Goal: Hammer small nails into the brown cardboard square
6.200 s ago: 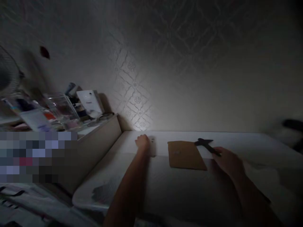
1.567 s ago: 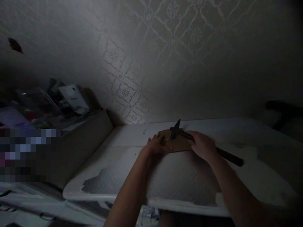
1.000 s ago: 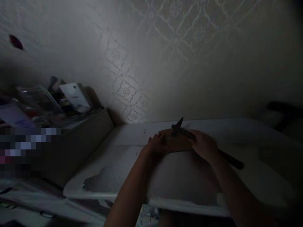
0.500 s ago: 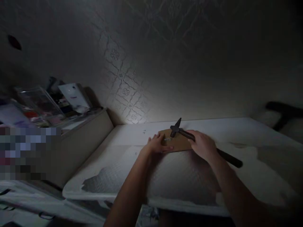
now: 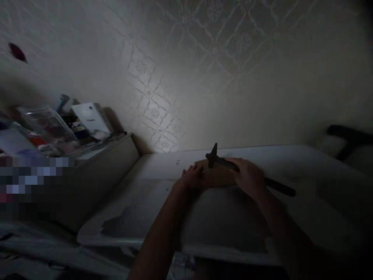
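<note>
My right hand [image 5: 250,175] is closed round the handle of a dark hammer [image 5: 212,157], whose head is above the left part of a flat brown board [image 5: 220,177]. The handle's end sticks out behind the hand to the right. At the board's left edge, my left hand [image 5: 191,177] presses on it, fingers along the far side and thumb towards the front. Small shiny bits [image 5: 206,171], perhaps nails, show beside the left fingers, but they are too dim to make out. The board lies on the white table.
Tiny dark pieces [image 5: 177,161] lie on the white table [image 5: 157,165] left of the board. A cabinet [image 5: 116,171] on the left carries a white box [image 5: 91,116] and a clear plastic case [image 5: 48,126]. Behind rises a patterned wall [image 5: 233,97]; a dark blurred shape [image 5: 349,136] is at far right.
The hammer head has shifted slightly left and up over the board, and its handle end has risen a little. My left hand stays put. The wall looks brighter, the table and hands darker.
</note>
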Demonstrator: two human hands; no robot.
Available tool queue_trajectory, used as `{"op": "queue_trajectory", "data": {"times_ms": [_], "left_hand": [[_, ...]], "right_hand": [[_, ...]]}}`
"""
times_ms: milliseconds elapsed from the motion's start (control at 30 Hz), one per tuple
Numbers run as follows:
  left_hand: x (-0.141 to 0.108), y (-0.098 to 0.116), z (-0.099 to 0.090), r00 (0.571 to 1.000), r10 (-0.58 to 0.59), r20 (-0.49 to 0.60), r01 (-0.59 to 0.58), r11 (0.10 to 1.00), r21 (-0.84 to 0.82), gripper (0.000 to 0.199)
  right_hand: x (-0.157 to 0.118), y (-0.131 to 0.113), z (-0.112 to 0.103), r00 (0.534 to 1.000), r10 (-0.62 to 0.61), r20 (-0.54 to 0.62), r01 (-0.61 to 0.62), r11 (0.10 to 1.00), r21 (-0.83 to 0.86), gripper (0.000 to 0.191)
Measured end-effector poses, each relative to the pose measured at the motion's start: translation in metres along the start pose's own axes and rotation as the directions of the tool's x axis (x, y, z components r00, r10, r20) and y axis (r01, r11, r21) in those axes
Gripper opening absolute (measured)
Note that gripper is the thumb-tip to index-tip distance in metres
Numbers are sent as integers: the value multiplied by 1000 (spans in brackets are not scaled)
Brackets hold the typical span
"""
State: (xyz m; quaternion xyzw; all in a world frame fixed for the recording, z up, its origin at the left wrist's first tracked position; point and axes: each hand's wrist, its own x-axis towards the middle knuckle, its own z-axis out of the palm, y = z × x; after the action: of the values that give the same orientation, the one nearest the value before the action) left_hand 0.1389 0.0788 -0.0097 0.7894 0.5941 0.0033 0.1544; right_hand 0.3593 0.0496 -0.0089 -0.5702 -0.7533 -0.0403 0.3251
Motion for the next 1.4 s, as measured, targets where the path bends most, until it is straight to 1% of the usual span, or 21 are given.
{"op": "queue_trajectory", "data": {"times_ms": [133, 233, 400, 500, 600, 700, 833, 967, 1133, 1233, 1400], "left_hand": [[0, 0, 0, 1000, 0, -6, 0, 1000, 11, 97], [0, 0, 0, 1000, 3, -8, -3, 1000, 4, 95], [0, 0, 0, 1000, 1, -7, -1, 1000, -1, 99], [0, 0, 0, 1000, 3, -6, -3, 1000, 0, 97], [-1, 2, -1, 1000, -20, 4, 20, 1000, 12, 97], [-2, 3, -3, 1000, -16, 13, 15, 1000, 13, 96], [-2, 3, -3, 1000, 0, 1, 0, 1000, -1, 96], [-1, 2, -1, 1000, -12, 4, 12, 1000, 1, 95], [-1, 2, -2, 1000, 3, -1, -3, 1000, -10, 96], [-3, 3, -2, 1000, -12, 9, 12, 1000, -9, 96], [-2, 3, -2, 1000, -6, 6, 6, 1000, 11, 97]], "right_hand": [[1, 1, -1, 1000, -22, 16, 22, 1000, -1, 41], [1, 2, -1, 1000, -10, 3, 10, 1000, 6, 42], [1, 3, -1, 999, -15, 30, 15, 1000, 9, 39], [1, 4, -1, 1000, -15, 22, 14, 1000, 13, 40], [1, 4, -1, 1000, -14, 18, 14, 1000, 13, 41], [1, 5, 0, 1000, -15, 25, 14, 1000, 19, 41], [2, 6, 1, 1000, -7, 7, 7, 999, 34, 42], [2, 6, 0, 1000, -11, 28, 10, 1000, 28, 40], [1, 3, -3, 1000, -10, 19, 9, 1000, 15, 41], [1, 3, -3, 999, -16, 32, 15, 1000, 8, 39], [1, 4, -2, 999, -22, -25, 23, 999, 33, 42]]}}
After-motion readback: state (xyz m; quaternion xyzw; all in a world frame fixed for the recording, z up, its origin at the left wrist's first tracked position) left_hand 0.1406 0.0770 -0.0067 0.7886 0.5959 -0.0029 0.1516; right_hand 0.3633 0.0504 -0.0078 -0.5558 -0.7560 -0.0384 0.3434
